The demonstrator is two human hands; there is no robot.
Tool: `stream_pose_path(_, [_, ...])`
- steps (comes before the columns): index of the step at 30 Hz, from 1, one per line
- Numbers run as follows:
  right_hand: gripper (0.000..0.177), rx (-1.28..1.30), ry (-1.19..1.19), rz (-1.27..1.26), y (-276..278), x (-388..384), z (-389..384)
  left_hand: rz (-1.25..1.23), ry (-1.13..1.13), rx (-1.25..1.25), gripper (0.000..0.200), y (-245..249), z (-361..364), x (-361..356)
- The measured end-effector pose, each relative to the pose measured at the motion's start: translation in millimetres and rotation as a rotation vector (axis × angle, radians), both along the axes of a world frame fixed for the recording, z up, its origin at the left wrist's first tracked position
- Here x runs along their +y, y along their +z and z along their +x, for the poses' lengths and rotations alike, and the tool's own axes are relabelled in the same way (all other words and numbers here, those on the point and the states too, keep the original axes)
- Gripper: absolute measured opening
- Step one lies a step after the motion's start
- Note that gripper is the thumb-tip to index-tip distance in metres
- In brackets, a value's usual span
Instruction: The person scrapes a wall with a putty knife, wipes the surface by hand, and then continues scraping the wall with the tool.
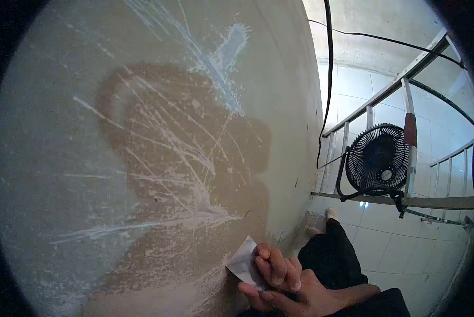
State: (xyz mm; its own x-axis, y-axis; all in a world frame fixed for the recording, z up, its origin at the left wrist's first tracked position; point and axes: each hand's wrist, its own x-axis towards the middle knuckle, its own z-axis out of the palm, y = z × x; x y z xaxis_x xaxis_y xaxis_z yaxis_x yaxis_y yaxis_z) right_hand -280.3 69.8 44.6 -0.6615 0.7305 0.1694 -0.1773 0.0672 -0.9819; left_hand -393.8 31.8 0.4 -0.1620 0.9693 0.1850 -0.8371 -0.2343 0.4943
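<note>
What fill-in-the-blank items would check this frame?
1. The right hand holds a scraper against the ___.
2. On the scaffold stands a black ___.
3. The hanging cable is coloured ___.
Missing words: wall; fan; black.

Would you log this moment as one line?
right hand: grey sheet against wall | left hand: unseen | nearby: black fan

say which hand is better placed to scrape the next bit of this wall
Right. The right hand grips the scraper, its fingers curled over the blade, which rests on the wall. The left hand is out of view.
</note>
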Motion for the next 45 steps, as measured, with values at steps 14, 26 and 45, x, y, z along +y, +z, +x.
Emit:
stream_pose_path(14, [0.049,0.249,-0.024,-0.409,10,-6,-7,-0.040,0.092,-0.105,0.070,25,22,17])
stream_pose_path(26, [0.049,-0.075,0.121,-0.082,7,4,5,-0.101,0.128,-0.015,0.065,33,24,20])
stream_pose_path(45, [0.042,-0.042,-0.083,-0.198,10,-18,-1,-0.158,0.057,0.021,0.055,32,22,11])
